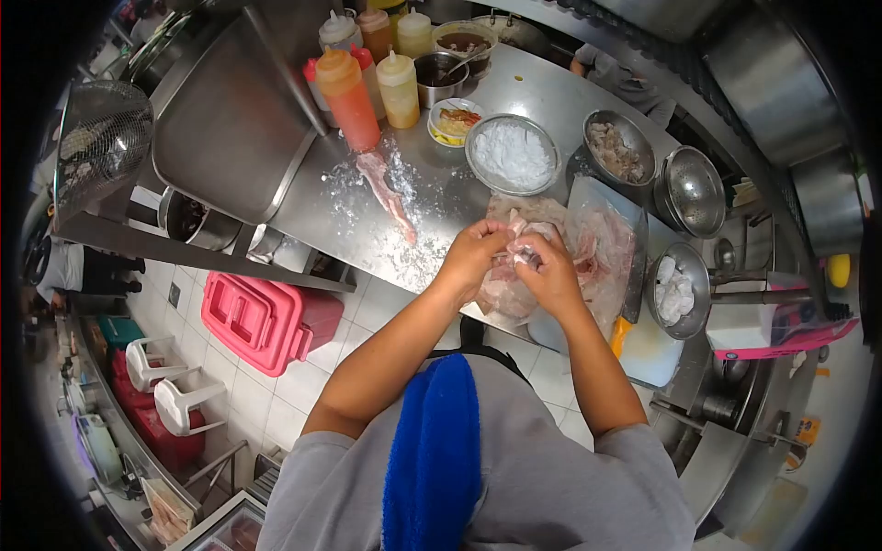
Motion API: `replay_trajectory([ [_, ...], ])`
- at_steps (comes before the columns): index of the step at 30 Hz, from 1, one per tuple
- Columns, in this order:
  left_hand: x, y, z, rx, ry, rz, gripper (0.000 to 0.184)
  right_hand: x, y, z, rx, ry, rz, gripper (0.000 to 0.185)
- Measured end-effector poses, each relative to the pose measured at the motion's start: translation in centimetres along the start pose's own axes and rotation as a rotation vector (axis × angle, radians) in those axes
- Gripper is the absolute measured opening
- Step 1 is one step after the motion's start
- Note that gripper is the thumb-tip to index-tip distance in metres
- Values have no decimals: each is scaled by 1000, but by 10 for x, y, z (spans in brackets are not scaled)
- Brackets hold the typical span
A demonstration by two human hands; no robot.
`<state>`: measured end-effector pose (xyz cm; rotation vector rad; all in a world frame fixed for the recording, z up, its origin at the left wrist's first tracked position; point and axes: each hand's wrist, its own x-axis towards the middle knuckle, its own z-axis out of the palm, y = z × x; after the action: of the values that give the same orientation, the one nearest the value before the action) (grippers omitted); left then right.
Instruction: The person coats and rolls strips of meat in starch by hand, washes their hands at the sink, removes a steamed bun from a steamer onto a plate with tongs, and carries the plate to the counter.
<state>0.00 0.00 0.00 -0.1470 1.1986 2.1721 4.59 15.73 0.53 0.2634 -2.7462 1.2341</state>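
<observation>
My left hand [476, 259] and my right hand [548, 274] meet over the near edge of the steel table. Fingers of both are closed, pinching the bunched top of a clear plastic bag [507, 296] with pale pink raw meat inside. Just right of them, more raw meat [602, 248] lies in thin clear plastic on a white cutting board [654, 360]. A knife with a yellow handle [622, 336] rests along that board. Beyond my hands sits a bowl of white powder [513, 154]. A floured strip of raw meat [388, 197] lies to the left on the powder-dusted tabletop.
Squeeze bottles [349, 99] stand at the back left, near a small bowl of food [454, 121]. On the right are a bowl of meat pieces [617, 149], a metal colander [691, 189] and a bowl of white pieces [678, 292]. A pink lidded bin [262, 317] stands on the floor.
</observation>
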Motion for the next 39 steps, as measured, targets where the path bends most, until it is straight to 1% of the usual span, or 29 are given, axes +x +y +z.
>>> replay_trajectory([
  [2, 5, -1, -1, -42, 0, 44, 12, 3, 3, 0, 155, 83, -80, 20],
  [3, -13, 2, -8, -3, 36, 17, 12, -7, -4, 14, 210, 91, -61, 20],
  [5, -10, 3, -2, -57, -3, 69, 12, -3, 3, 7, 796, 176, 391, 20],
  [6, -6, 2, -1, -54, -16, 84, 12, 1, 7, 3, 789, 183, 373, 20],
  [8, 3, -4, -5, -20, -28, 111, 13, 10, 10, -2, 890, 38, 513, 22],
  [9, 8, -3, -5, -13, -35, 120, 13, 16, 10, -3, 890, 43, 499, 22],
  [11, 11, -11, -7, 149, -2, 111, 15, 16, 9, -2, 526, 59, 344, 21],
  [12, 8, -15, -6, 138, 8, 95, 15, 14, 9, -3, 525, 47, 362, 21],
  [14, 3, -8, 3, 130, 35, 128, 20, 19, 9, -3, 345, 135, 256, 19],
  [15, 1, -6, 6, 129, 48, 143, 23, 17, 8, -3, 351, 122, 277, 19],
  [16, 1, -6, 9, 202, 61, 224, 27, 20, 7, -6, 394, 114, 312, 19],
  [18, -4, -5, 13, 234, 59, 216, 24, 21, 5, -7, 516, 112, 365, 18],
  [19, -3, -3, 14, 268, 51, 219, 21, 20, 7, -8, 516, 111, 363, 18],
  [21, -1, -5, 10, 296, 62, 205, 22, 20, 15, -11, 463, 14, 428, 17],
  [22, 3, -5, 7, 326, 71, 191, 23, 21, 21, -10, 460, 20, 403, 17],
  [25, 16, -10, 0, 355, 76, 247, 20, 31, 25, -6, 393, 8, 304, 15],
  [27, 21, -13, -5, 290, 80, 217, 19, 29, 13, -6, 730, 34, 468, 15],
  [28, 19, -11, -4, 101, 60, 134, 19, 27, 8, -8, 950, 50, 544, 16],
  [29, 19, -9, -5, -87, 40, 53, 19, 26, 10, -9, 952, 42, 566, 16],
  [30, 18, -7, -9, -126, -16, 30, 18, 27, 12, -11, 1086, 21, 525, 17],
  [31, 14, -8, -8, -127, -12, 25, 18, 28, 11, -13, 1216, 5, 467, 17],
  [32, 15, -6, -6, -128, -6, 29, 18, 29, 7, -13, 1143, 43, 460, 18],
  [33, 13, -5, -4, -132, 1, 27, 18, 28, 8, -11, 1145, 45, 462, 18],
  [35, 14, -11, -7, -82, -2, 46, 18, 29, 14, -6, 716, 68, 474, 19],
  [36, 15, -10, -7, -31, -9, 73, 18, 29, 16, -7, 715, 72, 469, 19],
  [37, 17, -8, -6, -25, -18, 87, 18, 30, 17, -9, 634, 21, 469, 20],
  [38, 16, -8, -4, 77, 16, 110, 18, 32, 18, -10, 551, -29, 468, 20],
  [39, 17, -7, -3, 178, 52, 136, 19, 37, 21, -10, 548, -22, 451, 20],
])
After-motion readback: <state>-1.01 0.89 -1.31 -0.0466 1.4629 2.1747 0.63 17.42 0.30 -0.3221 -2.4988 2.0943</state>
